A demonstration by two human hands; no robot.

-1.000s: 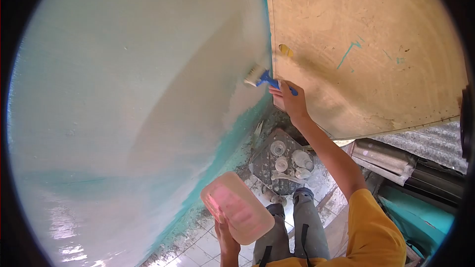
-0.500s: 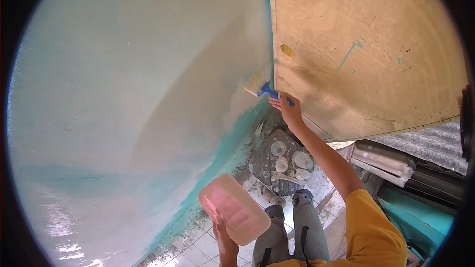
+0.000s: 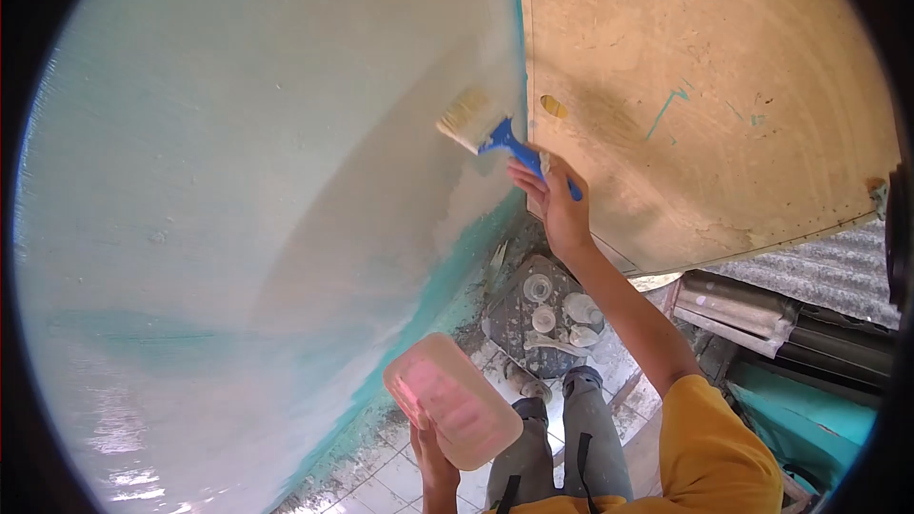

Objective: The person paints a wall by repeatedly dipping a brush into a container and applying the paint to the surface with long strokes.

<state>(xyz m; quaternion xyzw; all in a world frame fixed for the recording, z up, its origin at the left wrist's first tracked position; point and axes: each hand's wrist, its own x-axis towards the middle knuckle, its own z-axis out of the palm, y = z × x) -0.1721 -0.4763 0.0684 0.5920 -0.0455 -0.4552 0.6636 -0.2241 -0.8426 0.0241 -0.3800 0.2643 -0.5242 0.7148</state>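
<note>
My right hand grips the blue handle of a wide paintbrush, its pale bristles pointing up and left over the whitish-teal surface. Whether the bristles touch that surface cannot be told. Low in the view, my left hand holds a pink translucent plastic tub from its lower left side. The tub's inside shows a brighter pink patch. A teal band runs along the surface's lower right edge.
A tan board with an oval hole adjoins the surface at the right. Below stands a dirty stand with jars and cups, above white floor tiles. Corrugated sheet and dark pipes lie at the right.
My right hand has lifted the brush up and a little away from the lower edge, and the bristles now lie further left. My left hand and the tub have barely moved.
</note>
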